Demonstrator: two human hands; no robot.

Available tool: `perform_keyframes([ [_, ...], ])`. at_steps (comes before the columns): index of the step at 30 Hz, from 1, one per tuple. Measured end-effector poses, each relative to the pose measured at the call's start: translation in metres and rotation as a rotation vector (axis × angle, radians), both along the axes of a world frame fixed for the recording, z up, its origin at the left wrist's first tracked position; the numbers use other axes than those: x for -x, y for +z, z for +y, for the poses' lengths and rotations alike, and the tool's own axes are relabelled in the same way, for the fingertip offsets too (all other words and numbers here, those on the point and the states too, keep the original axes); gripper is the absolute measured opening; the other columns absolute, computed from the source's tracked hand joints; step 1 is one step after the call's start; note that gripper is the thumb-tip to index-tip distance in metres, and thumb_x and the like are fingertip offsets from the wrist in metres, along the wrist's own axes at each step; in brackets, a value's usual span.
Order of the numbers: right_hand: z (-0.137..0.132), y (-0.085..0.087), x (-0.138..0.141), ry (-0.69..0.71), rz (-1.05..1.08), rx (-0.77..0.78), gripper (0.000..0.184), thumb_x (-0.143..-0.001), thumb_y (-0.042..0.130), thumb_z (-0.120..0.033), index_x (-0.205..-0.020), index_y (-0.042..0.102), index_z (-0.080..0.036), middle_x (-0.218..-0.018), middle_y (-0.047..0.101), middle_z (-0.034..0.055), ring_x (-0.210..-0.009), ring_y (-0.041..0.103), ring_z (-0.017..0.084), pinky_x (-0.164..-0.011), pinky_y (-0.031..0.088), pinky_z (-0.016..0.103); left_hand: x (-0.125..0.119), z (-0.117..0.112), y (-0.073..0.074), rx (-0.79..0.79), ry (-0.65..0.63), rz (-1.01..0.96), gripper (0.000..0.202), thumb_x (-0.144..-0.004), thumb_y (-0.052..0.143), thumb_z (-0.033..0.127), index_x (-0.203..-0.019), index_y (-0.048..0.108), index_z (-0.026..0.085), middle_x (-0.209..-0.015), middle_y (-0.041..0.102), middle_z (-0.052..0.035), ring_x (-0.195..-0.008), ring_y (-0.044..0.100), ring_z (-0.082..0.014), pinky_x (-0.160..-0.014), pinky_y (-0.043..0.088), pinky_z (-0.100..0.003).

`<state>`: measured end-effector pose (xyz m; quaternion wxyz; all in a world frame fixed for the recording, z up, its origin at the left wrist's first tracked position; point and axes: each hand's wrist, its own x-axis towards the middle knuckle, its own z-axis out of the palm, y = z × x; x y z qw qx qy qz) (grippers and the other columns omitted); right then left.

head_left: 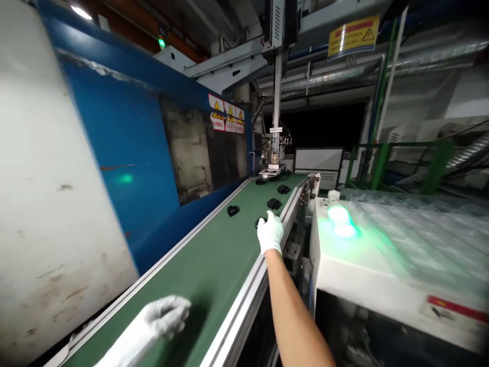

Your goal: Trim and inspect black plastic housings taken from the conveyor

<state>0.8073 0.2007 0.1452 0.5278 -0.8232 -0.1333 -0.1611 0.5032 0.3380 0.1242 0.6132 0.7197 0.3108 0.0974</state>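
Observation:
My right hand (270, 233), in a white glove, reaches over the right rail of a green conveyor belt (217, 250). Its fingers close around a small black plastic part (260, 223), which they partly cover. Nearer to me, my left hand (168, 313) hovers above the belt, also gloved in white. Its fingers are loosely bent and slightly apart, with nothing visible in them. Further up the belt lie more black parts: one on the left (233, 210), one just beyond my right hand (274, 204) and one behind that (283, 189).
A blue machine (126, 132) with a window walls the belt's left side. At the far end a vertical gantry arm (275, 153) hangs low over the belt. To the right stands a white table (344, 265) with a glowing green lamp (342, 221) and clear plastic trays (424, 229).

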Motion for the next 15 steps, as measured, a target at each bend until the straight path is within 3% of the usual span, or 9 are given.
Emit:
perform_keyframes([
  [2,0.007,-0.003,-0.023,-0.045,0.009,0.054,0.034,-0.091,0.062,-0.031,-0.122,0.058,-0.016,-0.127,0.059,0.0105,-0.116,0.056,0.028,-0.100,0.044,0.052,-0.061,0.024,0.007,-0.114,0.005,-0.011,0.026,-0.069,0.080,0.030,-0.088,0.070,0.016,-0.079,0.073,-0.0029,-0.072,0.068,-0.0202,-0.062,0.050,-0.029],
  [4,0.009,-0.011,-0.034,-0.059,0.004,0.101,0.037,-0.089,0.063,-0.030,-0.123,0.057,-0.016,-0.125,0.060,0.0104,-0.115,0.057,0.028,-0.099,0.044,0.051,-0.119,0.048,0.015,-0.224,0.017,-0.001,0.031,-0.066,0.081,0.022,-0.093,0.069,0.013,-0.086,0.074,-0.0059,-0.077,0.069,-0.0221,-0.063,0.050,-0.029],
  [7,0.011,-0.022,-0.036,-0.057,-0.025,0.149,0.047,-0.084,0.067,-0.029,-0.127,0.056,-0.014,-0.116,0.066,0.0133,-0.115,0.055,0.030,-0.096,0.043,0.047,-0.196,0.077,0.029,-0.390,0.011,0.035,0.033,-0.077,0.072,0.014,-0.109,0.064,0.011,-0.112,0.069,-0.0098,-0.098,0.066,-0.0219,-0.082,0.054,-0.035],
  [9,0.012,-0.023,-0.035,-0.053,-0.054,0.164,0.049,-0.081,0.068,-0.030,-0.125,0.059,-0.011,-0.108,0.069,0.0173,-0.116,0.053,0.033,-0.094,0.042,0.044,-0.245,0.090,0.039,-0.488,-0.015,0.061,0.033,-0.085,0.066,0.019,-0.117,0.060,0.014,-0.124,0.063,-0.0100,-0.107,0.063,-0.0226,-0.090,0.053,-0.042],
  [12,0.013,-0.022,-0.034,-0.037,-0.092,0.174,0.036,-0.079,0.070,-0.031,-0.110,0.069,-0.013,-0.099,0.072,0.0182,-0.111,0.052,0.035,-0.092,0.040,0.042,-0.313,0.102,0.049,-0.603,-0.069,0.152,0.037,-0.090,0.062,0.027,-0.124,0.055,0.016,-0.126,0.059,-0.0102,-0.105,0.062,-0.0233,-0.087,0.055,-0.044],
  [15,0.015,-0.022,-0.035,0.014,-0.122,0.182,0.021,-0.076,0.073,-0.031,-0.095,0.073,-0.021,-0.089,0.073,0.0112,-0.099,0.057,0.031,-0.085,0.041,0.039,-0.365,0.108,0.053,-0.675,-0.115,0.324,0.035,-0.091,0.061,0.029,-0.123,0.056,0.016,-0.119,0.061,-0.0095,-0.098,0.064,-0.0216,-0.081,0.057,-0.041],
])
